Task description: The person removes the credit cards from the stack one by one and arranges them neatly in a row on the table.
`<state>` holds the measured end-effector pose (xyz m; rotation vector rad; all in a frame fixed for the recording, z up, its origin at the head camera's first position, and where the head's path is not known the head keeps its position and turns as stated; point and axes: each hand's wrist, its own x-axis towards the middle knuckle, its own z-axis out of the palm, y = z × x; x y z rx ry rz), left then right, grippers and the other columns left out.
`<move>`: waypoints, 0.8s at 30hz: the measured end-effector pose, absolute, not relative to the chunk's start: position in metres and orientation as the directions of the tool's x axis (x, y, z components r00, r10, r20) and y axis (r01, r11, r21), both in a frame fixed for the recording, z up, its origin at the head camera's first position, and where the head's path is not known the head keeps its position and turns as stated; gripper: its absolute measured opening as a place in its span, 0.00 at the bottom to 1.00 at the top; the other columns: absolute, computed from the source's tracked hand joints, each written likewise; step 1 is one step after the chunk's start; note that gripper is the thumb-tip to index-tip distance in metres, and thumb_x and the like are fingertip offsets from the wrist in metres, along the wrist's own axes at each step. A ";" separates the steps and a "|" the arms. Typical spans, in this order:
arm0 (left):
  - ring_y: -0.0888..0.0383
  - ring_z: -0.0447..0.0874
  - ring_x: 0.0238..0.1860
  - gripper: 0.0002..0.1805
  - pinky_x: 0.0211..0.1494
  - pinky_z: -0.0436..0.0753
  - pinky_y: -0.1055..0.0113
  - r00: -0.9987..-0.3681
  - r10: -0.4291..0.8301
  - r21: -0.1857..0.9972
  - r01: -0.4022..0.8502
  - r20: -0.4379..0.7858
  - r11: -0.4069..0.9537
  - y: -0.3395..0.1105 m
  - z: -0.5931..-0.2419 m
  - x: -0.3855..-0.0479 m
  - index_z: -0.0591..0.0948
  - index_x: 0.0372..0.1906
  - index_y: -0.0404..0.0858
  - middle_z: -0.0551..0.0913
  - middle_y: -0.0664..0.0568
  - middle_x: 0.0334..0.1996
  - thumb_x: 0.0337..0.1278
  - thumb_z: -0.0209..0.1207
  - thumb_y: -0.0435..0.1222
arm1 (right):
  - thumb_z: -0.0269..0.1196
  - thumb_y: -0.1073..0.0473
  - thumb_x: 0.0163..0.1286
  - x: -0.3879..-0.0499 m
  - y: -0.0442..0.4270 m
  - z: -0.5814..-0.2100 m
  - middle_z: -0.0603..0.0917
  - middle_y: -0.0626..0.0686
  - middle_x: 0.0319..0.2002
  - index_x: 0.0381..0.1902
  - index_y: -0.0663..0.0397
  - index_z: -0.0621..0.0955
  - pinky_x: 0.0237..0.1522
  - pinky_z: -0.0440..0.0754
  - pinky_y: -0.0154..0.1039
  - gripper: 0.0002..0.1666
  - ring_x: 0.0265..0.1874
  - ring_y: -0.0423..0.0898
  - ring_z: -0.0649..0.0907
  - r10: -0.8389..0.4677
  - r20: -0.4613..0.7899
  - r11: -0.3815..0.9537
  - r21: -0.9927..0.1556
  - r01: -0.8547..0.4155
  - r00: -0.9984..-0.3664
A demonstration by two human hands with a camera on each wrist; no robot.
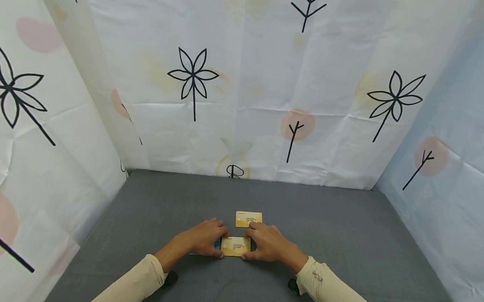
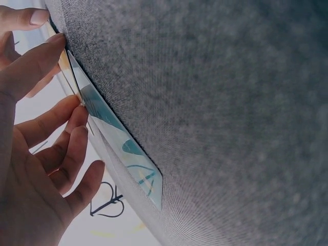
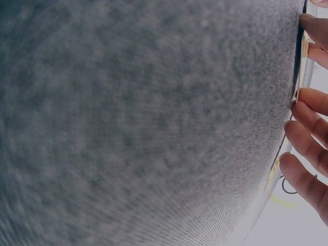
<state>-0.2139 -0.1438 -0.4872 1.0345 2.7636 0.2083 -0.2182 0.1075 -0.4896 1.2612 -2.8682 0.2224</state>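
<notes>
A yellow card (image 1: 236, 246) lies between my two hands, close above or on the grey surface. My left hand (image 1: 204, 238) pinches its left side between thumb and index finger. My right hand (image 1: 272, 243) holds the opposite side the same way. Part of a white and teal card or packet (image 2: 123, 138) shows beside the left fingertips in the left wrist view, flat on the cloth; the left hand mostly covers it in the head view. Just beyond the hands rests a second yellow card (image 1: 246, 217), its lower right corner overlapped by the right fingers.
Grey cloth (image 1: 325, 211) covers the table. White curtains (image 1: 255, 78) with plant drawings enclose it at the back and on both sides. Dark round objects (image 1: 170, 279) show at both wrists, below the sleeve cuffs.
</notes>
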 end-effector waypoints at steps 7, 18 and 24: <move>0.61 0.70 0.41 0.25 0.49 0.75 0.60 -0.743 0.658 0.192 0.633 -0.119 0.750 -0.144 -0.488 -0.214 0.81 0.52 0.46 0.78 0.57 0.43 0.54 0.70 0.55 | 0.70 0.30 0.58 -0.218 0.108 -0.490 0.75 0.42 0.35 0.46 0.42 0.84 0.23 0.64 0.31 0.29 0.27 0.34 0.68 -0.734 0.060 0.666 -0.132 -0.734 -0.677; 0.61 0.71 0.42 0.26 0.50 0.75 0.59 -0.748 0.653 0.188 0.629 -0.117 0.754 -0.144 -0.489 -0.213 0.81 0.52 0.46 0.78 0.57 0.44 0.54 0.70 0.55 | 0.70 0.30 0.58 -0.218 0.108 -0.490 0.74 0.41 0.35 0.46 0.42 0.84 0.23 0.62 0.31 0.29 0.26 0.34 0.67 -0.735 0.059 0.662 -0.150 -0.734 -0.675; 0.61 0.71 0.40 0.25 0.48 0.75 0.60 -0.741 0.665 0.176 0.644 -0.097 0.744 -0.145 -0.489 -0.213 0.82 0.51 0.46 0.78 0.57 0.42 0.53 0.71 0.55 | 0.71 0.31 0.57 -0.218 0.108 -0.490 0.74 0.41 0.34 0.45 0.42 0.84 0.22 0.62 0.31 0.28 0.26 0.34 0.68 -0.736 0.067 0.660 -0.148 -0.736 -0.674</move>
